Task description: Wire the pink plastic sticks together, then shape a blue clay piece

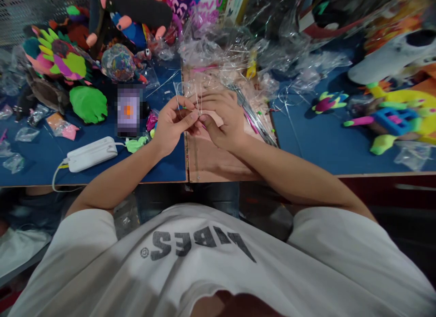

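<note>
My left hand [172, 125] and my right hand [220, 119] meet over a bare brown board [211, 162] in the middle of the blue table [313, 144]. Both hands pinch a small clear plastic bag [190, 96] between thumb and fingers. The fingers of both are curled together. Something small and pink shows under my right fingers; I cannot make out what it is. A bundle of thin clear and pink strips [254, 119] lies just right of my right hand.
A heap of clear plastic bags [238, 49] lies behind the hands. Bright foam and plush toys [64, 58] crowd the back left, more toys [395, 119] sit at right. A phone [128, 110] and a white power bank [91, 153] with cable lie at left.
</note>
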A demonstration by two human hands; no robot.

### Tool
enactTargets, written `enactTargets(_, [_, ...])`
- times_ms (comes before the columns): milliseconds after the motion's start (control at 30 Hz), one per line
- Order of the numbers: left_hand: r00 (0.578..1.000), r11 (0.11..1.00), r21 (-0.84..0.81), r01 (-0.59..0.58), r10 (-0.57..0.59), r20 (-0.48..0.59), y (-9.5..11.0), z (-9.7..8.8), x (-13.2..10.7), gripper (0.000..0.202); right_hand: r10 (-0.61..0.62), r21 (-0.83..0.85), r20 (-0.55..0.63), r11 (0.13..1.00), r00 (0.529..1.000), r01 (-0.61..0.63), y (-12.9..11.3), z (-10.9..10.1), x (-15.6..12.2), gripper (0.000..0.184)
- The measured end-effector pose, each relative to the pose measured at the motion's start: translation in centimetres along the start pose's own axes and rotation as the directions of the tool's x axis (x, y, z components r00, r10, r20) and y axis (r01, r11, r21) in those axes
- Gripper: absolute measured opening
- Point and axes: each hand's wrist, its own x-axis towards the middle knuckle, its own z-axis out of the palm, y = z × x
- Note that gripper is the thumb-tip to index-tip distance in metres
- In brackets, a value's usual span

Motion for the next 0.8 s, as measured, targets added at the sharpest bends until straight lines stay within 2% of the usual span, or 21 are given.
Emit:
enactTargets(67, [0.994, 0.991, 0.08, -0.108, 0.11, -0.014, -1.0, -0.5, 0.3, 0.054, 0.017, -0.007, 0.001, 1.0, 1.0, -0.017, 0.2, 0.3, -0.3, 0.037])
enactTargets(167, [0.973, 0.963, 0.155, -0.222, 0.229, -0.027, -1.9, -1.0, 0.7, 0.051, -0.017, 0.0, -0.037, 1.0, 0.999, 0.017, -0.3, 0.3, -0.4, 0.032])
enactTargets(367, [0.937, 0.932, 0.098, -0.348, 0.348, 0.014, -1.9, -0.6, 0.8, 0.034, -0.152, 0.072, -0.059, 0.985, 0.987, 0.156, -1.5, 0.2, 0.0, 0.025])
enactTargets(500, [0.929, 0.926, 0.079, -0.369, 0.371, -0.008, -1.1, 0.1, 0.6, 0.027, -0.138, 0.07, -0.031, 0.988, 0.99, 0.14, -1.5, 0.1, 0.2, 0.026])
enactTargets(600, [0.935, 0.934, 0.065, -0.351, 0.353, -0.028, -0.6, 0.3, 0.4, 0.026, -0.164, 0.069, -0.059, 0.983, 0.985, 0.168, -1.4, 0.0, 0.4, 0.02])
enactTargets(800, [0.926, 0.925, 0.099, -0.367, 0.374, -0.058, -0.4, 0.2, 0.4, 0.036, -0.156, 0.119, -0.096, 0.979, 0.983, 0.167, -1.3, 0.5, 0.5, 0.015])
